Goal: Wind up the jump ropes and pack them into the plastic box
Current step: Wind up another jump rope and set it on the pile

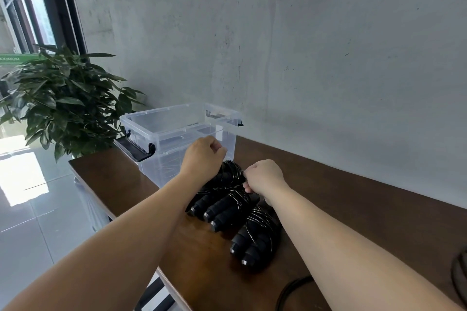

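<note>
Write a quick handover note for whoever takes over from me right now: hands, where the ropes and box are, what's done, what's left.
Left hand: closed on the jump rope bundle being wound, next to the plastic box.
Right hand: pinching the cord at that bundle's right side.
Two wound bundles lie on the wooden table, nearer the person.
The box's lid is on and looks shut.
Done: two ropes wound.
Left: finish this winding, open the box, pack all three bundles.
</note>
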Action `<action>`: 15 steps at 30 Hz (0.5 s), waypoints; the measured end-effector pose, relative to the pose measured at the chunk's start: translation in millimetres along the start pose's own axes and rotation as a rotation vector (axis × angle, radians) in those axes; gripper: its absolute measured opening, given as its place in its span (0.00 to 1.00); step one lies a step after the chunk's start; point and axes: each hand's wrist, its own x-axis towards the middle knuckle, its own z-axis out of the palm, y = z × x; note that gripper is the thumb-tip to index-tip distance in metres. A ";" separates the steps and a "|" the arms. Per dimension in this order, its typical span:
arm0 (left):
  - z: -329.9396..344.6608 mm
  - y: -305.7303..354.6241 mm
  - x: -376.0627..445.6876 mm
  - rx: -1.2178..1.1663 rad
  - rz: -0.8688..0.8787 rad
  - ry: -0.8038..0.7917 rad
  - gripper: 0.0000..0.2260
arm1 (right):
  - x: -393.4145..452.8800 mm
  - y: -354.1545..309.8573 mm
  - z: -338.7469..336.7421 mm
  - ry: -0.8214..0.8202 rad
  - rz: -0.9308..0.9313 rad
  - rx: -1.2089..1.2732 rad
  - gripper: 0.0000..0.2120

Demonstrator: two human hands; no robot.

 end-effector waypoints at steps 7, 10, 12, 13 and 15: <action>7.0 38.6 -10.5 -0.025 0.129 0.033 0.09 | -6.2 -5.4 -26.0 0.023 -0.013 0.100 0.10; 20.7 69.0 -18.1 -0.142 0.170 -0.009 0.09 | -23.4 -5.4 -57.7 0.061 -0.044 0.151 0.08; 33.8 92.2 -25.1 -0.219 0.213 -0.047 0.09 | -35.8 -1.1 -86.1 0.106 -0.074 0.174 0.08; 39.3 103.7 -28.9 -0.251 0.234 -0.063 0.08 | -42.0 0.9 -100.2 0.128 -0.090 0.166 0.07; 52.7 130.5 -38.4 -0.321 0.269 -0.115 0.08 | -57.5 7.3 -133.3 0.191 -0.103 0.136 0.06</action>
